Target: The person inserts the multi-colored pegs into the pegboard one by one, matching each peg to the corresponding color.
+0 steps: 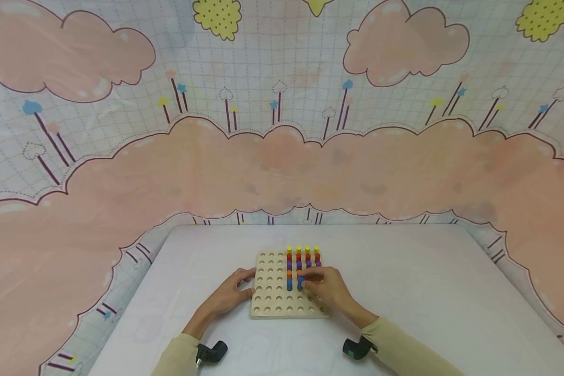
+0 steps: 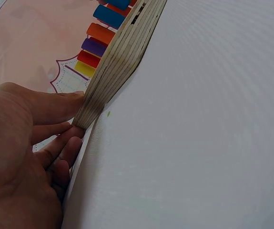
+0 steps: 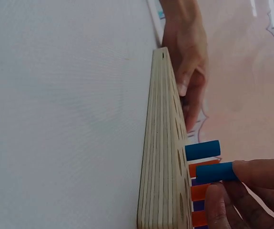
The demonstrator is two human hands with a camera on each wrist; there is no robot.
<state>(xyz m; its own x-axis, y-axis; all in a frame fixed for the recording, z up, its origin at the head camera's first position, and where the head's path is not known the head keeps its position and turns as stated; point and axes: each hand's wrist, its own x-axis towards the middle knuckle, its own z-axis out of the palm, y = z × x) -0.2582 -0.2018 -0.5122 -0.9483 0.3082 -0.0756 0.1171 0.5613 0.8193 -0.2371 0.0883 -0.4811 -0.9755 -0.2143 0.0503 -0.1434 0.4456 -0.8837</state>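
Observation:
A square wooden pegboard (image 1: 289,315) with rows of round holes lies on the table. My right hand (image 1: 326,287) pinches a blue peg (image 3: 215,172) between thumb and fingertips, over the board. In the right wrist view, the peg's lower end appears just off the board face. Another blue peg (image 1: 289,285) stands in a hole to its left. On the board's left side, my left hand (image 1: 227,292) rests thumb and fingertips against the edge, thumb and index finger spread apart. Orange pegs (image 1: 289,274) stand behind the blue ones, partly hidden by the right hand.
Behind the orange row stand purple pegs (image 1: 289,265), red pegs (image 1: 298,257) and yellow pegs (image 1: 307,249), all toward the right. Holes without pegs fill the left columns and front rows. A white table (image 1: 404,271) carries the board, with a cloud-patterned backdrop (image 1: 282,177) behind.

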